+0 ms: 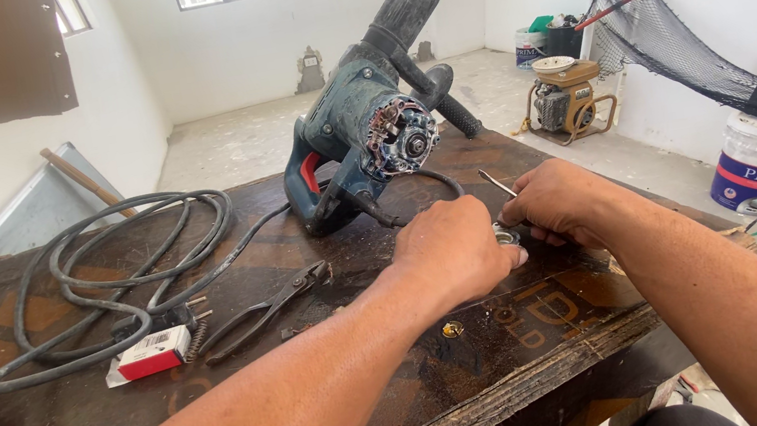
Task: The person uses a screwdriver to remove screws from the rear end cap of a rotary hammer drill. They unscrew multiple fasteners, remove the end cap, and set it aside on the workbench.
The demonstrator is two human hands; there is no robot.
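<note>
**Two hands busy with one small metal part**

Two hands meet near the middle of the dark wooden table (pixel 78 423). The big blue hammer drill (pixel 367 139) lies at about 12 o'clock from them. Its back cover is off, so the copper and metal insides show. That part of the work looks done. The drill is not put back together yet, so I think a lot is left.

The left hand (pixel 451 252) is curled into a loose fist, knuckles up, pressing down on a small round metal part (pixel 507 236). The part sits on the table between the hands, mostly hidden, so I cannot tell just what it is. The right hand (pixel 554 203) is closed around a thin metal tool (pixel 496 183), maybe a screwdriver, whose tip pokes out toward 11 o'clock.

Both forearms reach in from the bottom, from 6 o'clock.

At 9 o'clock from the hands lie black pliers (pixel 271 303), a small red and white box (pixel 155 352) and a coiled grey cable (pixel 127 258).
</note>
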